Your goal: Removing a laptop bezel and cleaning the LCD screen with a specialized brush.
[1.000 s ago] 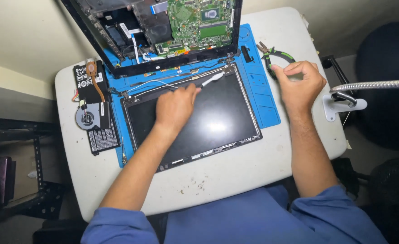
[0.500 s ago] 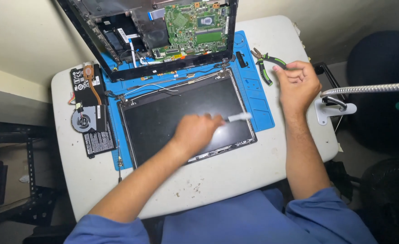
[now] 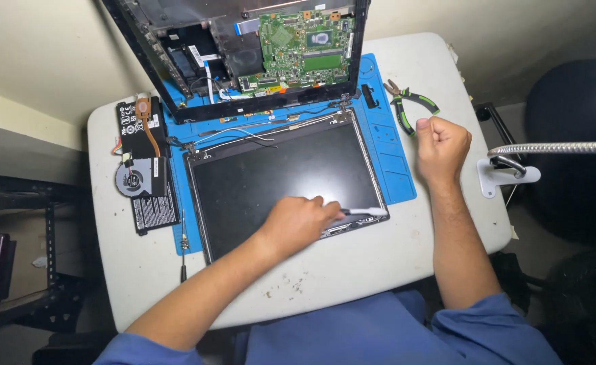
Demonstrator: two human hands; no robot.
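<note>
An opened laptop lies on a blue work mat (image 3: 398, 177), its dark screen panel (image 3: 278, 179) flat and its base (image 3: 271, 47) with the green circuit board tilted up at the back. My left hand (image 3: 296, 222) grips a thin white tool (image 3: 364, 212) whose tip rests at the screen's lower right corner. My right hand (image 3: 440, 145) is a closed fist resting on the table right of the mat, just below green-handled pliers (image 3: 406, 108).
A black battery with a cooling fan and copper heat pipe (image 3: 141, 169) lies left of the mat. A screwdriver (image 3: 183, 253) rests at the mat's lower left. A flexible metal lamp arm (image 3: 555, 149) clamps to the table's right edge. A dark chair stands at right.
My left hand has slid the white tool from the screen's upper edge down to its lower right corner. My right hand has drawn slightly away from the pliers.
</note>
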